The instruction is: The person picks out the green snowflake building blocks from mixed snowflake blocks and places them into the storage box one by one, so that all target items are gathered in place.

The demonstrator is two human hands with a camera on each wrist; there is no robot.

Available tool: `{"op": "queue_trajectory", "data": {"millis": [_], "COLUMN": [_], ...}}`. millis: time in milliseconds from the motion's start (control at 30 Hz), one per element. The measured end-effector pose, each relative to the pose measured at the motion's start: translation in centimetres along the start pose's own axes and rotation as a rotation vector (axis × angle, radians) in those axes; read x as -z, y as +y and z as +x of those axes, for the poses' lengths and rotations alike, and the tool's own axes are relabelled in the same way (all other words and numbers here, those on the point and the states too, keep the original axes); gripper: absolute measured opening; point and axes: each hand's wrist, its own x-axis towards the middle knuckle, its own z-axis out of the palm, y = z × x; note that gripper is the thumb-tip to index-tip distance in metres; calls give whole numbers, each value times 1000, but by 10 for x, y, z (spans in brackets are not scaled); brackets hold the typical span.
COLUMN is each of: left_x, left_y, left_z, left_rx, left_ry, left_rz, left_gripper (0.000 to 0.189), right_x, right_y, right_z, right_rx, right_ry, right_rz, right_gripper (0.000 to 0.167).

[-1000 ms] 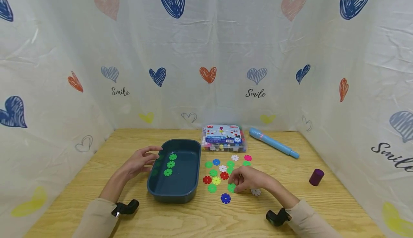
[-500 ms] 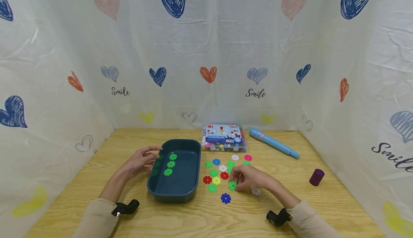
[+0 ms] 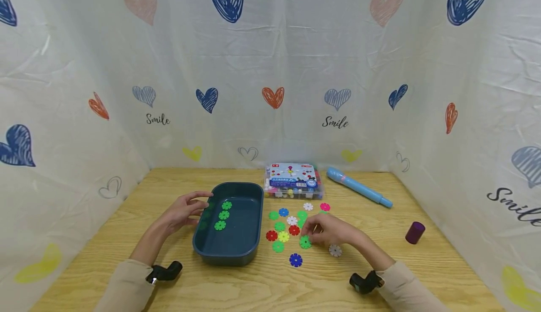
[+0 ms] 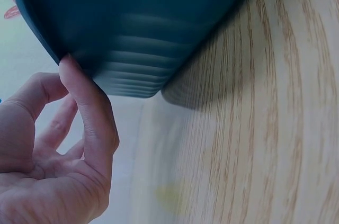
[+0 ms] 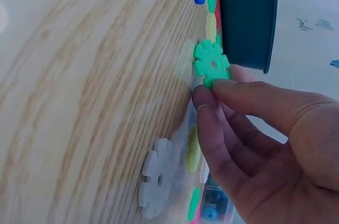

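Observation:
My right hand (image 3: 328, 230) pinches a green snowflake disc (image 5: 210, 61) between thumb and fingertips, held up on its edge just over the table. In the right wrist view a white snowflake disc (image 5: 157, 178) lies flat below that hand. My left hand (image 3: 181, 212) touches the left rim of a dark teal plastic tub (image 3: 228, 261); in the left wrist view one fingertip rests at the rim, the fingers loosely bent. Inside the tub three green snowflake discs (image 3: 223, 215) lie in a row.
Right of the tub lie several discs, among them a dark blue disc (image 3: 296, 260) and a yellow disc (image 3: 283, 236). Behind them is a clear parts box (image 3: 293, 180). A light blue tube (image 3: 359, 188) and a purple cylinder (image 3: 415, 232) stand farther right.
My right hand has lifted the green snowflake disc slightly and drawn it a little away from the table's near edge. The left hand and the tub have stayed put.

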Motion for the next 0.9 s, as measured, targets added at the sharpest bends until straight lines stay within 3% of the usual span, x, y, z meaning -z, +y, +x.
{"op": "queue_trajectory", "data": {"millis": [300, 467, 733, 900], "left_x": [0, 0, 1, 0], "left_y": [1, 0, -1, 0], "left_z": [0, 0, 0, 0], "left_rx": [6, 5, 2, -3], "left_ry": [2, 3, -1, -8], "left_rz": [-2, -1, 0, -10], "left_gripper": [50, 48, 49, 51], "right_x": [9, 16, 26, 34], "right_y": [-3, -8, -18, -30], "right_z": [2, 7, 21, 34], "right_rx": [-2, 40, 58, 75], "right_ry": [9, 18, 5, 7], "right_rz": [-2, -26, 34, 6], "right_gripper": [15, 14, 18, 19]}}
